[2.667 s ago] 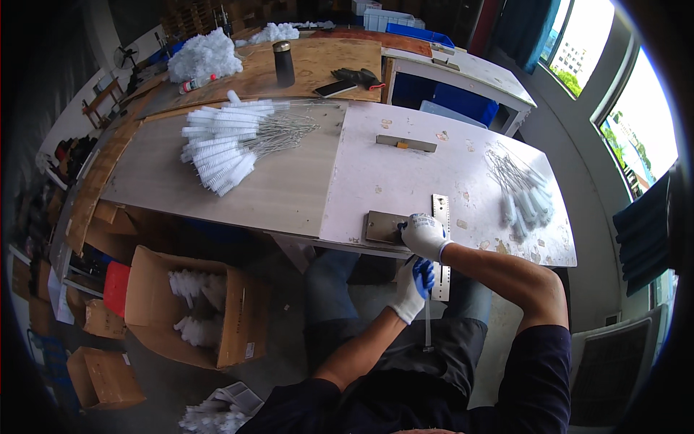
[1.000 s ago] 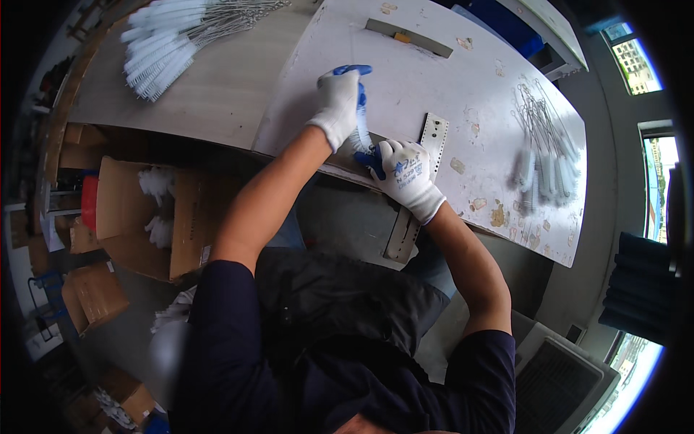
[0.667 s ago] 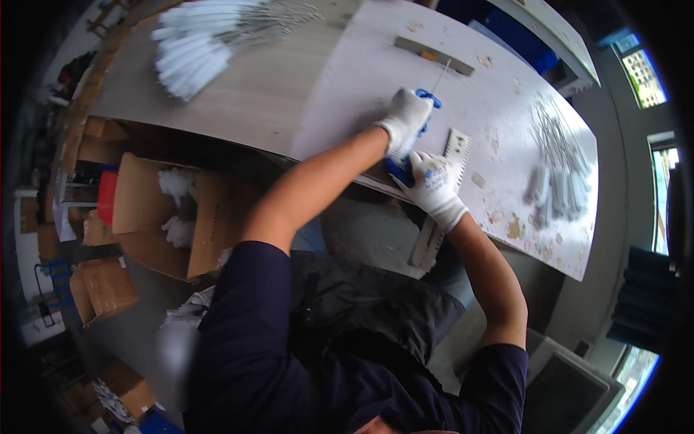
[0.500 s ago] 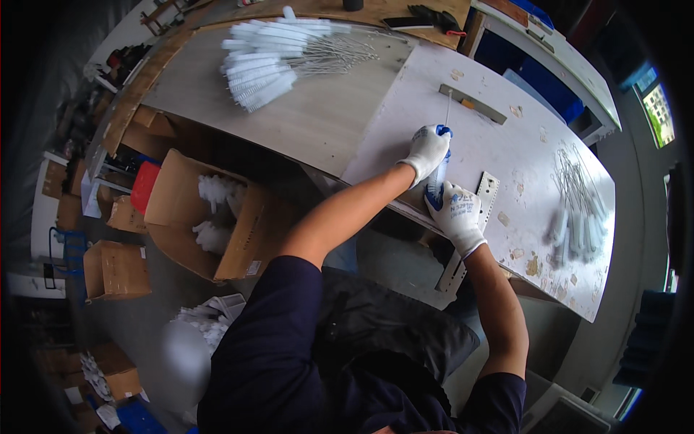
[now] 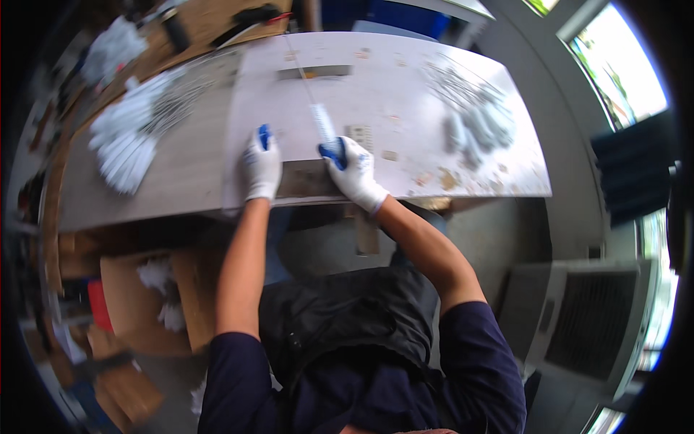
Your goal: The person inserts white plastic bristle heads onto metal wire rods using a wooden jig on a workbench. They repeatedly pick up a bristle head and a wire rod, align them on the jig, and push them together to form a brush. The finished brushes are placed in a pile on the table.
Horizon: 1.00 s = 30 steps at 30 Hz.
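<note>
My right hand [image 5: 354,172], in a white glove with a blue palm, is closed round the lower end of a white-bristled wire brush [image 5: 323,123]. The brush's thin wire stem points away from me over the table. My left hand [image 5: 262,168], gloved alike, is near the table's front edge, apart from the brush. Its blue fingertips point away, slightly parted, with nothing visible between them. A flat metal bar [image 5: 314,72] with a small orange-yellow piece lies beyond the brush. Close to my right hand, a perforated metal strip [image 5: 359,135] rests on the tabletop.
White-bristled brushes lie piled at the left [image 5: 130,134], with another bunch [image 5: 481,126] at the right. The pale table [image 5: 405,173] has worn patches. An open cardboard box [image 5: 137,318] with white items stands low at the left; a grey boxy appliance [image 5: 585,325] stands at the right.
My view has swung to the right. My left hand has let go of the brush and moved left, away from my right hand. My right hand keeps hold of the brush.
</note>
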Tool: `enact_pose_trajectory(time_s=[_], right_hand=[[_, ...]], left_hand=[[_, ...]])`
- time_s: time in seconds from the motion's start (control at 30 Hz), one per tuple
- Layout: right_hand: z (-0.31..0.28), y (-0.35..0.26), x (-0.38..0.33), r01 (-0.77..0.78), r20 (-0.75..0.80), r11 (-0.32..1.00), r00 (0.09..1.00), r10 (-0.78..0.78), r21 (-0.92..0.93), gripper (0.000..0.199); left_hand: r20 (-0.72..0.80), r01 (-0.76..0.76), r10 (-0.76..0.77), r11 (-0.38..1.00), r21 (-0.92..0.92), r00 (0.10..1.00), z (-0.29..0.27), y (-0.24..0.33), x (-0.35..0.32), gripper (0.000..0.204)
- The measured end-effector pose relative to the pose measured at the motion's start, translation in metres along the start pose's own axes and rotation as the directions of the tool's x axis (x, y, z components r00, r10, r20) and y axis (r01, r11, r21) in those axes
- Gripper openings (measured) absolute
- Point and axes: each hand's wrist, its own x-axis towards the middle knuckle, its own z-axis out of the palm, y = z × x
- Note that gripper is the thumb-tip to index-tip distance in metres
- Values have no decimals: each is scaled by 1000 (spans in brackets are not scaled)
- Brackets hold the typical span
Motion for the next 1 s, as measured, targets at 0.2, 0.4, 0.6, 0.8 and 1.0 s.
enact_pose_trajectory(time_s=[0.2,0.4,0.6,0.8,1.0], right_hand=[[-109,49,2,-16,-124,984,992,-6,-179,21],[-250,171,-4,-256,-188,737,966,176,-625,45],[-250,141,-2,-169,-279,627,957,-81,-761,51],[-106,18,-6,258,130,903,965,-227,-344,47],[-10,-26,-10,364,433,897,871,-232,-252,71]], left_hand=[[62,-112,97,944,311,993,6,7,1,30],[100,-237,216,896,376,971,23,1,0,30],[137,-302,269,842,447,953,18,-1,1,28],[85,-313,304,872,376,949,16,4,-1,21],[102,-371,375,769,521,921,-64,-3,9,29]])
